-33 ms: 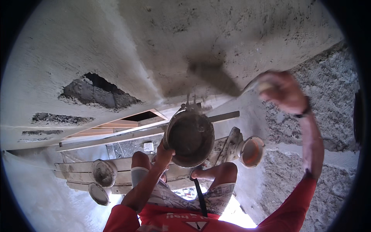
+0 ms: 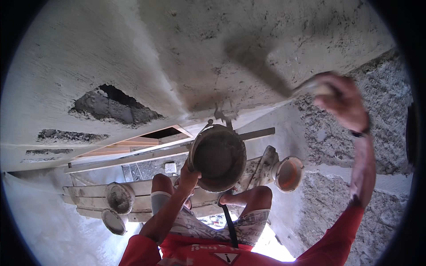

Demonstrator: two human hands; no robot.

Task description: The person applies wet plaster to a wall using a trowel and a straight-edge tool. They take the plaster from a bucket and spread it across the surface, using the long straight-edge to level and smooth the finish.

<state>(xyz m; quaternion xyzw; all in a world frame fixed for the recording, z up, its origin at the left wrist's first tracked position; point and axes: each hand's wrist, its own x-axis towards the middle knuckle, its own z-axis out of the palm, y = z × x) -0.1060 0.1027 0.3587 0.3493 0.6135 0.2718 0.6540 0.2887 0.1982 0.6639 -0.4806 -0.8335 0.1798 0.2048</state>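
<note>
A round bucket, caked with grey mortar, is held up in front of me. My left hand grips its left rim, with mortar lying inside. Further right, my right hand is closed around the handle of a trowel. Motion blurs the trowel's blade, which lies over the rough grey plastered surface; I cannot tell whether it touches. A ragged strip of wet mortar shows just above the bucket's far rim.
Wooden planks run below me, with a mortar-filled bucket and another bucket at left. An orange-stained bucket stands at right. A broken hole opens in the plaster; a rough wall rises at right.
My right hand has moved to the right with the trowel, whose blade has swung up and right. My left hand and the bucket stay in place.
</note>
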